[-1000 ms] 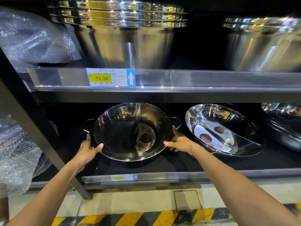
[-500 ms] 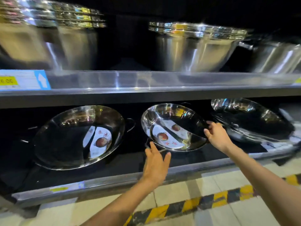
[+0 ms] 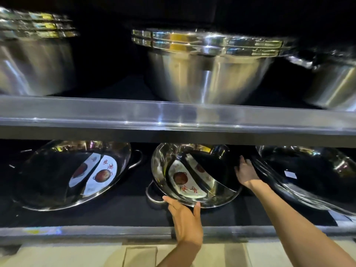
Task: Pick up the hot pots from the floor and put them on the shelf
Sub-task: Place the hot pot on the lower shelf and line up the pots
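Observation:
Three shiny steel hot pots lean tilted on the lower shelf (image 3: pixel 119 231). The middle hot pot (image 3: pixel 163 168), divided and with a paper label inside, is held by both hands. My left hand (image 3: pixel 185 218) grips its lower front rim, next to the small loop handle. My right hand (image 3: pixel 246 173) holds its upper right rim, between it and the right hot pot (image 3: pixel 308 170). The left hot pot (image 3: pixel 57 180), also labelled, stands apart with no hand on it.
Large stacked steel basins (image 3: pixel 208 70) fill the upper shelf (image 3: pixel 173 120), more basins (image 3: pixel 32 54) to the left and one at the right (image 3: pixel 331 81). Pale floor tiles (image 3: pixel 77 255) run below the shelf edge.
Both hands left the left hot pot and moved right to the middle one; they now grip its rim. The view has shifted right and closer.

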### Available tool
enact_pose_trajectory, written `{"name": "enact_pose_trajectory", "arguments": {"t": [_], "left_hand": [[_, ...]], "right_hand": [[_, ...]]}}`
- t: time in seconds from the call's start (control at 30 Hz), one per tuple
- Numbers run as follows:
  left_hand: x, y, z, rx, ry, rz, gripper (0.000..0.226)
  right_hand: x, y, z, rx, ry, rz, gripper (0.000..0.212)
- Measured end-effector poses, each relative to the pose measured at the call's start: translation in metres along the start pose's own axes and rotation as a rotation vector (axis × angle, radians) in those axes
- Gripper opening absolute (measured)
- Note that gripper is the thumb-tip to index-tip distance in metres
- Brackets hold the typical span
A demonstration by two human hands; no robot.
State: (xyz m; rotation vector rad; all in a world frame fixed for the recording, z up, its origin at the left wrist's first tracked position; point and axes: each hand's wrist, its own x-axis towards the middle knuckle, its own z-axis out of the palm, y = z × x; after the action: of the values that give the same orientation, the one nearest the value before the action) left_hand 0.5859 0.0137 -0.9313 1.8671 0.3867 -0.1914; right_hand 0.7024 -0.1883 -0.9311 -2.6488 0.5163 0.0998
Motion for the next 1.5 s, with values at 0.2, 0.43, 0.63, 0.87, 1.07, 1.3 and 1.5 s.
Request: {"name": "enact_pose_trajectory", "arguments": {"t": [0.2, 0.43, 0.63, 0.87, 1.07, 1.3, 1.5], "left_hand": [[0.008, -0.005, 0.015, 0.007, 0.174, 0.097, 0.074], [0.027, -0.010, -0.013, -0.125, 0.032, 0.039, 0.093], [0.020, -0.004, -0.001, -0.127, 0.141, 0.032, 0.086], [0.041, -0.004, -0.023, -0.043, 0.084, -0.008, 0.098], [0.062, -0.007, -0.048, -0.028, -0.029, -0.028, 0.096], [0.079, -0.010, -0.058, -0.059, -0.097, -0.029, 0.099], [0.100, -0.008, -0.072, -0.017, -0.189, -0.002, 0.100]], "right_hand": [[0.012, 0.010, 0.008, 0.006, 0.098, -0.015, 0.043], [0.005, 0.024, 0.007, 0.042, 0.140, 0.019, 0.028], [0.004, 0.012, 0.002, 0.123, -0.004, 0.025, 0.053], [-0.015, 0.017, 0.005, 0.109, 0.043, 0.006, 0.033], [-0.025, 0.021, 0.005, 0.193, 0.046, -0.033, 0.027], [-0.041, 0.030, 0.011, 0.477, -0.058, 0.012, 0.059], [-0.063, 0.037, 0.024, 0.453, 0.026, -0.013, 0.049]]}}
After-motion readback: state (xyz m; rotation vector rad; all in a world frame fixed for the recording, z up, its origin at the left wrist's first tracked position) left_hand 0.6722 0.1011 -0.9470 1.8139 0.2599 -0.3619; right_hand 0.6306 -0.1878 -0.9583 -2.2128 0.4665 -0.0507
